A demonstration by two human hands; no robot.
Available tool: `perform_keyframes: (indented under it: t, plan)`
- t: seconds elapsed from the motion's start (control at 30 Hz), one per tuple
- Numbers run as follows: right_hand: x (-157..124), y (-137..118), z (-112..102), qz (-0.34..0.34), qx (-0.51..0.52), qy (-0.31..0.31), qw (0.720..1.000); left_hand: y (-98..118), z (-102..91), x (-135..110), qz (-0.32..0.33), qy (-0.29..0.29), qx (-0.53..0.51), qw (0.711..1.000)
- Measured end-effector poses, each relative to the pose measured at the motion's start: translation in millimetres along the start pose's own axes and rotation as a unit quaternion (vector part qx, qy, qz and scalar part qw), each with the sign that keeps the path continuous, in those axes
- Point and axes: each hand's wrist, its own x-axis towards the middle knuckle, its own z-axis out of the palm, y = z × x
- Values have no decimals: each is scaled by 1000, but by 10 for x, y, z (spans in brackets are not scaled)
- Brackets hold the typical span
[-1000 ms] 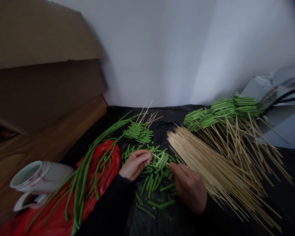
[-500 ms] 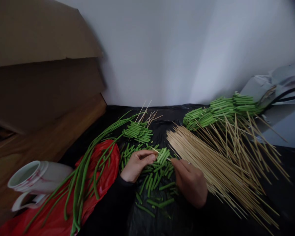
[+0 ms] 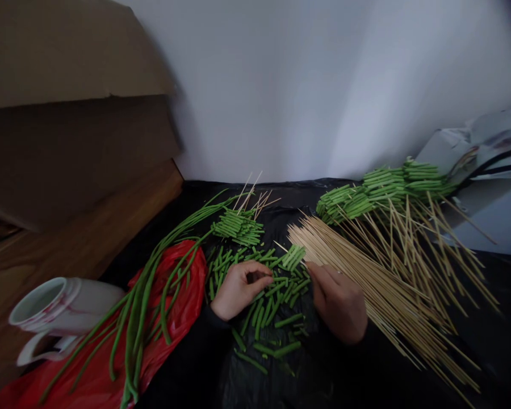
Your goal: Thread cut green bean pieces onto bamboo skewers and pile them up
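Note:
My right hand is closed on a bamboo skewer, gripping it by one end. Several cut green bean pieces are threaded side by side on that skewer, and its bare tip points up and left. My left hand is closed in a pinch over the loose pieces, apart from the skewer. A short green bean piece shows at its fingertips. Below and between the hands lies a scatter of cut bean pieces. Beyond them sits a stack of filled bean skewers.
Bare bamboo skewers lie in a long pile at the right, with more filled skewers behind. Long uncut beans rest on a red plastic bag at left, beside a white mug. A cardboard box stands behind.
My right hand has moved the loaded skewer up and right, away from the left hand. The left hand has let go of the skewer and pinches at a loose bean piece.

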Motion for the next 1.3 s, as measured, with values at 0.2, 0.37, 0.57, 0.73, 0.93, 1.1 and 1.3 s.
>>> perform_keyframes:
  t: [0.2,0.37,0.57,0.73,0.93,1.1,1.3]
  plan:
    - [-4,8,0,-6,-8,-5,1000,47,63,-19,64,-8,73,995]
    - [-13,17,12,-11,-14,-4,1000,68,272,-105,149,-32,210,966]
    - [-14,3,15,-5,9,-6,1000,46,361,-128,120,-47,226,966]
    - [-3,-3,0,-4,6,1,1000,75,322,-91,87,23,100,991]
    - [-9,-17,-4,-1,19,5,1000,61,166,-5,-44,109,-131,984]
    - [-54,-52,17,-14,37,-6,999,23,34,38,-150,130,-360,911]
    - [-85,-119,29,-35,45,-39,998,8,-42,57,-200,102,-488,844]
